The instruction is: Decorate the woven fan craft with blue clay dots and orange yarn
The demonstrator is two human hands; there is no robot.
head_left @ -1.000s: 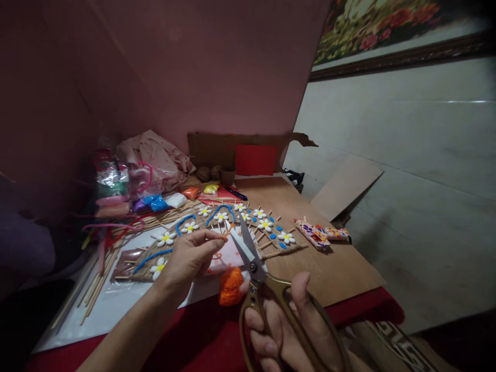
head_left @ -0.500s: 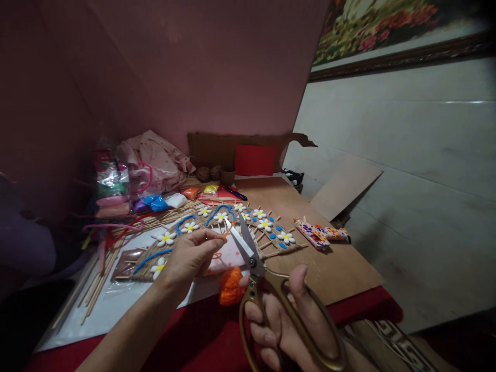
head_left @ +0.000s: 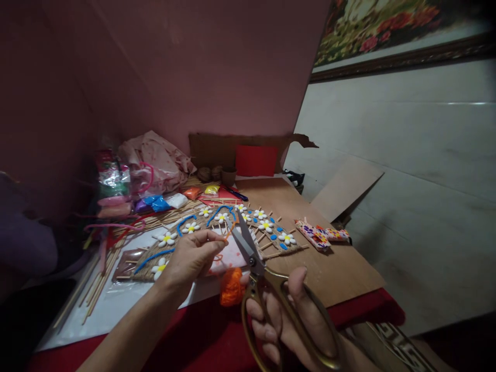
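My left hand [head_left: 197, 250] pinches a thin strand of orange yarn [head_left: 231, 230] between thumb and fingertips. The strand sticks up from the pinch toward the scissor blades. In my right hand [head_left: 284, 323] are large scissors [head_left: 252, 262] with bronze-coloured handles, their blades parted and pointing up and away beside the yarn. An orange yarn ball [head_left: 231, 287] hangs by the right fingertips, left of the scissor pivot; how it is held is partly hidden. Behind both hands lies an arched, twine-wrapped piece [head_left: 228, 219] with white-and-yellow flowers, blue strips and wooden sticks.
Bagged coloured clay [head_left: 157, 202] and loose sticks [head_left: 96, 287] lie at left. A small brown pot [head_left: 228, 176] and a red card [head_left: 256, 160] stand at the back. A flower-patterned wrapped item [head_left: 321, 235] rests on the brown board [head_left: 349, 268] at right.
The scissor blades have drawn slightly closer together, and the yarn's upper end now leans right, nearer the blades. My left hand keeps its pinch, almost unmoved.
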